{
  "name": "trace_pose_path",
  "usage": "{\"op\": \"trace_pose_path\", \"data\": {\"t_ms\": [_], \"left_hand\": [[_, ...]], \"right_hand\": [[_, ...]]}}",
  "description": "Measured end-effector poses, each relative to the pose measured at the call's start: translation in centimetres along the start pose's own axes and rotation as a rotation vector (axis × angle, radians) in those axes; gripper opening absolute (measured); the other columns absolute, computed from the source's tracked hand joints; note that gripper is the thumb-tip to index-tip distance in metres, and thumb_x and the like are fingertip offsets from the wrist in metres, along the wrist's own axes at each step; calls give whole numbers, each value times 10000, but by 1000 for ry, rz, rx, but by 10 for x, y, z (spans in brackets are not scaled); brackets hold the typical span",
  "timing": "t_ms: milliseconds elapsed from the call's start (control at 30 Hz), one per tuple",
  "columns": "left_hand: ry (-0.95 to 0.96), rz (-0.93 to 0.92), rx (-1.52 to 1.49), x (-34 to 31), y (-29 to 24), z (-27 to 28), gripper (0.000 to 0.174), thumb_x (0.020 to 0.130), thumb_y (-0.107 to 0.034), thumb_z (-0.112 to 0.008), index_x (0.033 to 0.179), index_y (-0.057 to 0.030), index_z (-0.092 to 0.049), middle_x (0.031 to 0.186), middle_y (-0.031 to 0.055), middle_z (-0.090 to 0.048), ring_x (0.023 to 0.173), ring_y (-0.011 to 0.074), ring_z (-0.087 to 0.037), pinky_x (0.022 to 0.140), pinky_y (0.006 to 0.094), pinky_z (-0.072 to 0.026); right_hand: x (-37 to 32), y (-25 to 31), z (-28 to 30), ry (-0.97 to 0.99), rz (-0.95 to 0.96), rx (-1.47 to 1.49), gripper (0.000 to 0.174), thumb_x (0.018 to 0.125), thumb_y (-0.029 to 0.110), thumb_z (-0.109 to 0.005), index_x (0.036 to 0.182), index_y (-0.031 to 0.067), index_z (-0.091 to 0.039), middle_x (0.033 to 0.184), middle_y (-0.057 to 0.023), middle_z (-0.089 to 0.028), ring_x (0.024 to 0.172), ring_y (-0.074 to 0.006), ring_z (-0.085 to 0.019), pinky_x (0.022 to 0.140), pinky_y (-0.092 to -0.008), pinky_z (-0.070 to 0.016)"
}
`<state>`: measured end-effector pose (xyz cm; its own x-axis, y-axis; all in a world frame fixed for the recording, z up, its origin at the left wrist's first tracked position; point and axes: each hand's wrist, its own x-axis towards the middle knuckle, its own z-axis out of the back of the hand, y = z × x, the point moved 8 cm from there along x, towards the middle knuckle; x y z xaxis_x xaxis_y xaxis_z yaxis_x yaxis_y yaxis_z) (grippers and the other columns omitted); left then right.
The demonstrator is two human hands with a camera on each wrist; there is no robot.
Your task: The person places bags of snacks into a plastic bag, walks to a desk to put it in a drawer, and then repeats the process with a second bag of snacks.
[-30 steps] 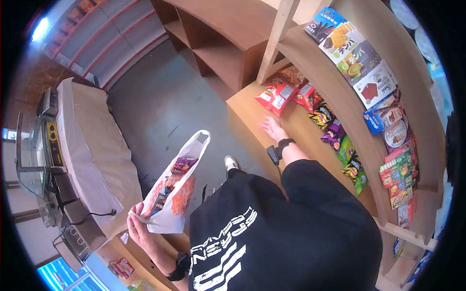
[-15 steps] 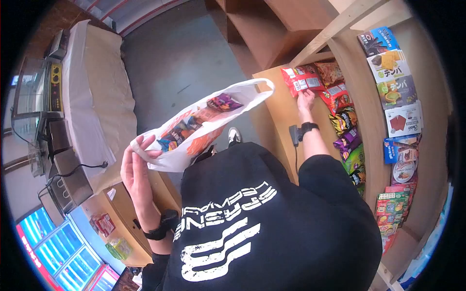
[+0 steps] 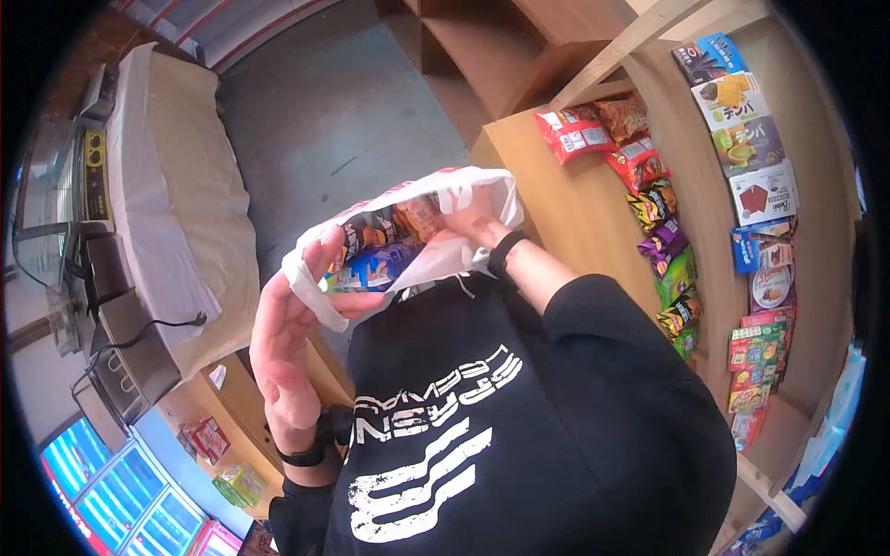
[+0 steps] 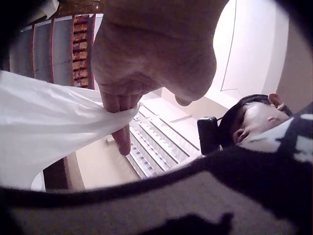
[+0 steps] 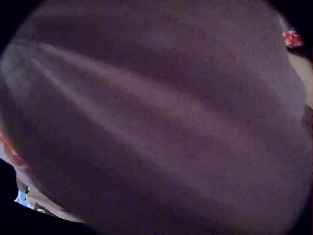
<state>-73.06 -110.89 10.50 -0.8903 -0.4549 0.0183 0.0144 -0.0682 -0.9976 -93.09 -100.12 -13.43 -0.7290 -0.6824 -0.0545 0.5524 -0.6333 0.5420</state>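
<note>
My left hand (image 3: 286,357) holds the handle of a white plastic bag (image 3: 447,264), the strap looped across its fingers. In the left wrist view the strap runs between the fingers of that hand (image 4: 151,58), and the bag (image 4: 44,122) stretches off to the left. My right hand (image 3: 480,218) is inside the bag mouth at its far right end, its fingertips hidden by the plastic. I cannot tell whether it grips anything. Beside it lie an orange-brown snack packet (image 3: 420,219), a black one (image 3: 366,232) and a blue one (image 3: 382,265). White plastic (image 5: 156,117) fills the right wrist view.
To the right, a red snack packet (image 3: 573,136) lies on the lower wooden shelf (image 3: 533,190), with several colourful packets in a row beside it. Flat snack boxes (image 3: 742,144) line the upper shelf. At left stands a cloth-covered counter (image 3: 190,185).
My right hand has left the red packet on the shelf and moved left into the bag mouth. The red packet stays on the shelf. The bag mouth now lies nearer my body.
</note>
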Motion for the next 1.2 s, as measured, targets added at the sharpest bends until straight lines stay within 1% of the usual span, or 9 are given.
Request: {"op": "trace_pose_path", "data": {"t_ms": [133,267,400,533,600,667,733,1033,1200], "left_hand": [[15,19,-28,-19,7,7,1059,764,-820,-254,1328,71,-355,1312,303,-433,876,259,-667,937,383,-427],[5,49,-73,-24,22,17,1029,774,-805,-284,1315,66,-371,1320,302,-424,901,258,-658,909,365,-446],[39,-19,-52,-15,59,37,702,947,-552,-305,1304,48,-380,1285,277,-474,963,240,-632,929,374,-413],[-9,120,-143,-4,116,48,605,979,-460,-307,1268,61,-409,1237,279,-515,919,231,-643,911,367,-425],[-70,252,-328,-1,147,54,559,985,-414,-322,1235,75,-427,1205,277,-538,851,214,-650,887,348,-440],[-69,276,-299,4,156,51,545,983,-399,-338,1223,82,-431,1200,268,-544,801,195,-650,856,326,-461],[-77,302,-275,7,170,54,537,983,-393,-345,1222,80,-430,1194,253,-553,806,192,-650,835,321,-477],[-61,201,-196,28,140,52,553,984,-408,-344,1238,74,-438,1201,235,-556,798,155,-622,803,281,-482],[-92,166,-194,30,131,63,552,986,-410,-339,1242,68,-441,1209,233,-552,795,147,-616,821,282,-477]], "right_hand": [[-26,-128,-118,100,-34,-114,232,760,262,-599,933,127,-671,937,-123,-666,894,-312,-627,741,-405,-493],[-66,-67,-54,64,-170,39,133,685,247,-648,766,153,-695,796,-97,-676,725,-289,-644,571,-376,-463],[-83,-49,-65,309,-24,-351,132,694,171,-624,772,73,-666,779,-195,-652,758,-326,-651,666,-419,-512],[-102,-12,24,101,-179,184,211,749,158,-619,907,21,-590,797,-218,-639,762,-376,-637,697,-444,-506],[-116,-40,44,-158,-246,365,203,767,164,-640,903,22,-589,794,-188,-642,737,-333,-650,687,-427,-501],[-141,-77,47,-271,-585,866,178,827,157,-633,910,10,-574,805,-95,-641,736,-165,-638,543,-325,-553],[-168,-130,43,-574,-685,1039,172,848,147,-609,915,-1,-554,832,-98,-625,718,-157,-638,503,-291,-563],[-218,-255,81,-1079,-901,1074,213,880,19,-481,1055,-68,-396,995,-189,-552,774,-270,-662,700,-343,-580],[-197,-267,103,-1219,-842,1075,134,851,35,-524,945,-26,-451,891,-148,-584,684,-229,-665,588,-299,-565]]}}
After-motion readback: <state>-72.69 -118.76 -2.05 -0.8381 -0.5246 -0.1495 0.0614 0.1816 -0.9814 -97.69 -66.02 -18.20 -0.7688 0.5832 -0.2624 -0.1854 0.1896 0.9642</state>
